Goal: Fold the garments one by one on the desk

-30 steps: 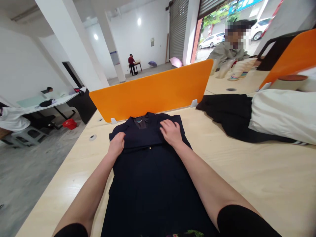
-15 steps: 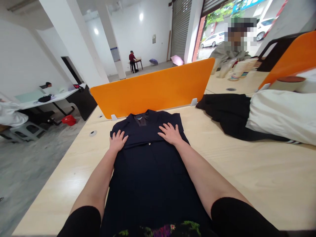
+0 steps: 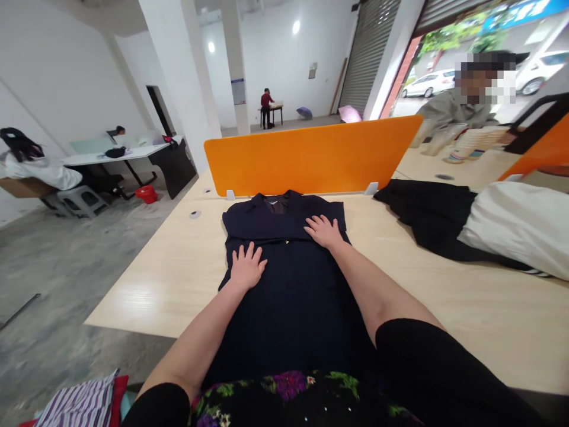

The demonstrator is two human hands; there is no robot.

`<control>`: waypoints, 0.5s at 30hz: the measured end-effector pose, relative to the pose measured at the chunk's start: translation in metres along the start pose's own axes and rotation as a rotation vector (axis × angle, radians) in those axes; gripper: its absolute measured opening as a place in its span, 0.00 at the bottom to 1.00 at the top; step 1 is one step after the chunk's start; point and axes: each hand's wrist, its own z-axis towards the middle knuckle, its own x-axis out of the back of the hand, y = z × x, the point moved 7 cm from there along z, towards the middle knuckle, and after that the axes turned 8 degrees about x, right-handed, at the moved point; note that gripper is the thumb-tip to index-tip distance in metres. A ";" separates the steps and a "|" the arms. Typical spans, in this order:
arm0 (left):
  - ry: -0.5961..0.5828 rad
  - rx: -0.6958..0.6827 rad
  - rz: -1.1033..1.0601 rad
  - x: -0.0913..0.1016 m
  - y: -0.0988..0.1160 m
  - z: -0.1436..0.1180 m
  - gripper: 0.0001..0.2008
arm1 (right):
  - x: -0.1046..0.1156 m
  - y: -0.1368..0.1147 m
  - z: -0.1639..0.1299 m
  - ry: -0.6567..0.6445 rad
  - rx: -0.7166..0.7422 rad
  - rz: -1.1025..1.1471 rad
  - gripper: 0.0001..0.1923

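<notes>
Navy garment [image 3: 293, 290] lies flat under both hands, left hand [image 3: 246, 268], right hand [image 3: 325, 230].

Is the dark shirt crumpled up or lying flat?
Flat: the shirt lies spread on the table, both hands pressed open on it.

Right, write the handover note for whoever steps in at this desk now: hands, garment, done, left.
Left hand: open, flat on the dark garment, left of its middle.
Right hand: open, flat on the garment near the collar, right side.
Garment: laid lengthwise on the desk, collar end against the orange divider, lower end at the desk's near edge.
Beside it, right: a black garment and a white bundle.
Done: garment spread flat, top part lying smooth.
Left: lower part not yet pressed down; no fold made.
</notes>
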 end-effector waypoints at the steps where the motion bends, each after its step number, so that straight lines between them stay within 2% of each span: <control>1: 0.006 0.001 -0.001 0.000 -0.004 -0.008 0.27 | 0.001 -0.001 0.001 -0.026 -0.020 -0.014 0.28; 3: 0.042 0.022 -0.002 0.005 -0.014 -0.020 0.26 | 0.008 -0.008 -0.002 -0.009 -0.068 -0.066 0.27; 5: 0.084 0.062 -0.007 0.011 -0.024 -0.026 0.26 | 0.022 -0.024 -0.012 0.088 -0.056 -0.124 0.27; 8: 0.114 0.140 -0.016 0.016 -0.037 -0.028 0.26 | 0.032 -0.058 -0.043 0.193 0.113 -0.145 0.27; 11: 0.127 0.179 -0.015 0.018 -0.043 -0.027 0.27 | 0.017 -0.072 -0.078 0.061 0.225 -0.099 0.27; 13: 0.129 0.170 -0.016 0.017 -0.043 -0.026 0.27 | 0.004 -0.068 -0.096 -0.047 0.221 -0.046 0.27; 15: 0.128 0.152 -0.009 0.017 -0.041 -0.025 0.27 | -0.002 -0.061 -0.104 -0.085 0.204 0.001 0.28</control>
